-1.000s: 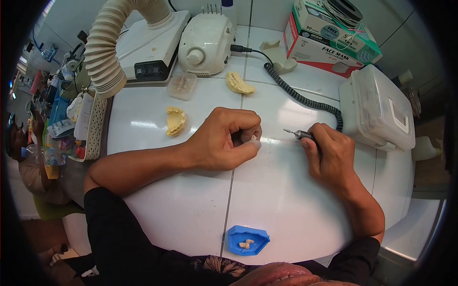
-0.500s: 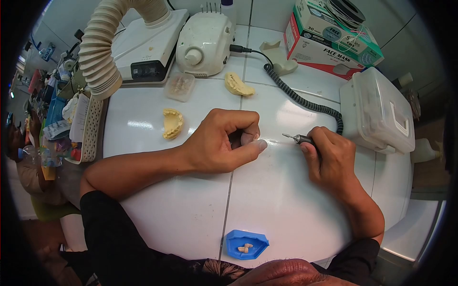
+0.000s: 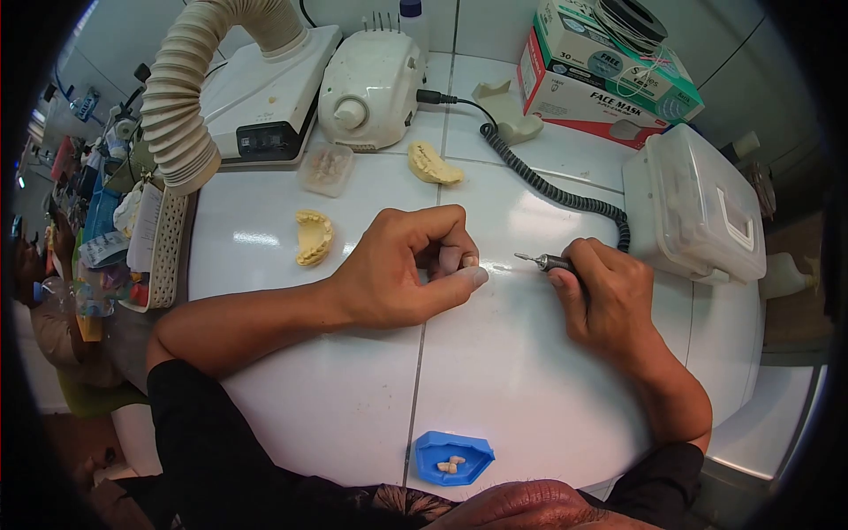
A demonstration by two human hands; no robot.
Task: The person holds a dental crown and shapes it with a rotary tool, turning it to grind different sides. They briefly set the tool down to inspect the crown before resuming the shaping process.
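My left hand (image 3: 397,269) is closed, with thumb and index finger pinched around a small pale tooth-like piece (image 3: 470,261), mostly hidden by the fingertips. Across a short gap, my right hand (image 3: 609,291) grips a dental handpiece (image 3: 556,262) like a pen. Its thin bur (image 3: 526,256) points left at the piece without touching it. Beyond my left hand lie two yellowish dental casts, a curved one (image 3: 315,237) and another with writing (image 3: 433,164). Close to my body, a blue tray (image 3: 428,470) holds several small tooth-coloured pieces (image 3: 451,464).
A coiled cord (image 3: 565,197) runs to the white control unit (image 3: 367,93). Beside it stand a dust extractor (image 3: 265,97) with a ribbed hose (image 3: 177,106) and a clear small box (image 3: 326,169). Mask boxes (image 3: 601,88) and a lidded white case (image 3: 693,203) stand right. A person sits far left.
The view has shifted slightly. My left fingers have turned the small piece a little, showing more of it. The handpiece stays in my right hand, still apart from the piece.
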